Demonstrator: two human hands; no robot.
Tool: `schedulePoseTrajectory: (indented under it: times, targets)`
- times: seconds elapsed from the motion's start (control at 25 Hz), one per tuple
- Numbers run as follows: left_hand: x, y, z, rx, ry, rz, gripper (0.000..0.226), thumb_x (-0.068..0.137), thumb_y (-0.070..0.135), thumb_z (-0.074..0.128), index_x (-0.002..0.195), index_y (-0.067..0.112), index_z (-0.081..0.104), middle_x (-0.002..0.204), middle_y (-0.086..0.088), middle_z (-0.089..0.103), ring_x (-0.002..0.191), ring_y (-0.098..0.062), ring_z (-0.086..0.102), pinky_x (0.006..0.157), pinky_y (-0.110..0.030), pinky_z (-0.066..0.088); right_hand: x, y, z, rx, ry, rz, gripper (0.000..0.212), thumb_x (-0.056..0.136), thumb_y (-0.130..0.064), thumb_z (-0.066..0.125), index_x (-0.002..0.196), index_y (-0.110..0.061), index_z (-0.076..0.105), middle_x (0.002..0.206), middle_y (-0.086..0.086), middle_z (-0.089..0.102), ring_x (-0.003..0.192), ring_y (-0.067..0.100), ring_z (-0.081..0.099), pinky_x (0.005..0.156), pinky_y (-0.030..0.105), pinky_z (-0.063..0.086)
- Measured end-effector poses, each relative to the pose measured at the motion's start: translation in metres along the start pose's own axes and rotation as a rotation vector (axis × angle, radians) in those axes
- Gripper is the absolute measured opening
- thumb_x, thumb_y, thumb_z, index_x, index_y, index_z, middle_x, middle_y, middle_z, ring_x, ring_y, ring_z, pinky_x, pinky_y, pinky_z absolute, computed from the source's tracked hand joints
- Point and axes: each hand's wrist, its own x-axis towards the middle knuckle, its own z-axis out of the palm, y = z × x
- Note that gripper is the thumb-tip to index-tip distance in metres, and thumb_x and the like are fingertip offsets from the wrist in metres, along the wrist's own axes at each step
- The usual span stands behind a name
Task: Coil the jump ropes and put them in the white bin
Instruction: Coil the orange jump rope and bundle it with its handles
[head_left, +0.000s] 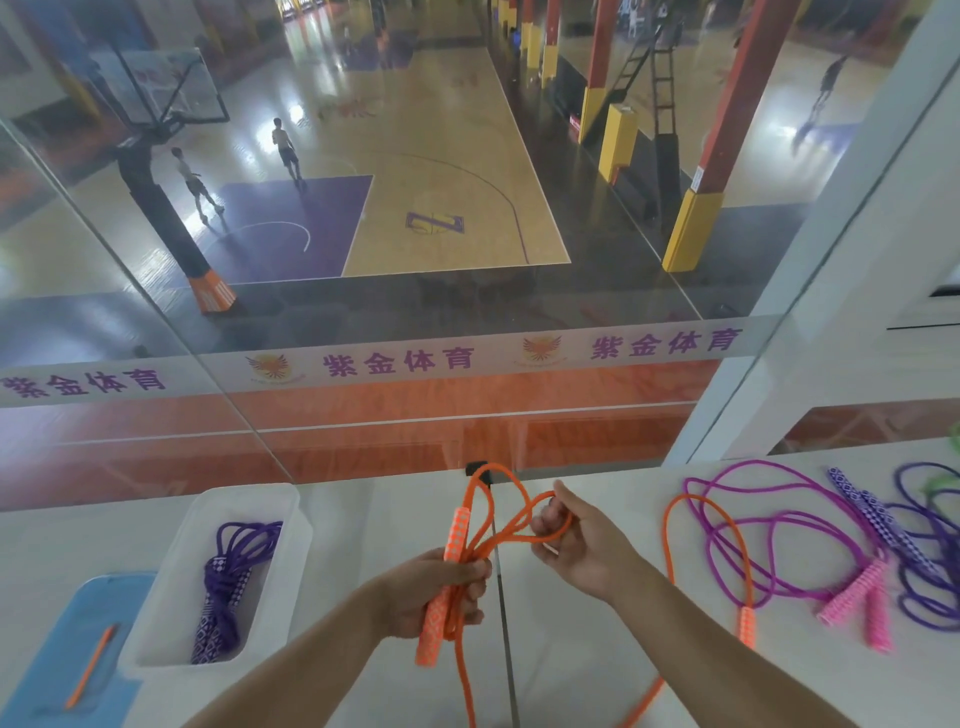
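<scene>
Matt braided orange rope (511, 530), textured patterned handle (431, 631), translucent plastic white bin (171, 613), smooth table (374, 519)

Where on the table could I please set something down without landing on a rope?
Bare tabletop lies between the white bin and the left hand. Right of the right hand is crowded: the orange rope, pink rope and purple rope.

blue tray (62, 670) with an orange pen (91, 667), glass wall (363, 312) over a basketball court (447, 156)
</scene>
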Motion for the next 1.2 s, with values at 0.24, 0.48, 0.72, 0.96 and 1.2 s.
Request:
schedulePoseTrajectory:
  times: [0.24,0.48,0.72,0.96,1.2]
  targets:
    - [-0.002,0.006,-0.002,0.432,-0.069,-0.271,0.01,0.094,0.017,0.068,0.086,0.016,0.063,0.071,-0.002,0.056,0.056,-0.009,0.046,0.064,-0.025,0.051,0.017,0.005,-0.006,-0.014,-0.112,0.067,0.023,0.097,-0.02,0.056,0.084,-0.001,0.061,0.078,0.01,0.062,0.036,0.008,0.03,0.039,0.023,0.032]
    - [0.003,0.0,0.002,0.359,-0.114,-0.265,0.017,0.094,0.017,0.067,0.079,0.019,0.06,0.07,-0.001,0.053,0.056,-0.009,0.045,0.062,-0.025,0.048,0.022,0.001,-0.003,-0.263,0.044,-0.013,0.027,0.104,-0.022,0.051,0.094,-0.002,0.065,0.084,0.012,0.068,0.051,0.012,0.047,0.052,0.027,0.046]
    - [0.021,-0.001,0.004,-0.199,0.262,0.141,0.013,0.085,0.013,0.072,0.086,0.009,0.06,0.065,-0.005,0.05,0.047,-0.013,0.045,0.053,-0.031,0.049,0.011,-0.007,-0.012,-0.89,0.409,-0.441,0.03,0.099,-0.035,0.055,0.084,-0.011,0.064,0.081,0.003,0.066,0.075,0.017,0.059,0.067,0.029,0.046]
    - [0.037,0.027,0.002,-0.575,0.343,0.365,0.011,0.093,0.017,0.065,0.087,0.014,0.056,0.064,0.001,0.048,0.047,-0.009,0.047,0.056,-0.028,0.053,-0.017,0.045,0.007,-0.943,-0.256,-0.044,0.024,0.091,-0.041,0.064,0.109,-0.025,0.067,0.097,-0.004,0.072,0.093,0.007,0.068,0.092,0.028,0.048]
    - [0.016,0.048,-0.035,-0.499,0.523,0.337,0.022,0.098,0.023,0.062,0.081,0.014,0.05,0.058,0.0,0.048,0.04,-0.009,0.041,0.042,-0.024,0.044,-0.009,0.037,-0.014,-0.862,-0.261,-0.039,0.022,0.102,-0.022,0.052,0.096,-0.011,0.07,0.064,-0.002,0.038,0.055,0.013,0.034,0.059,0.028,0.033]
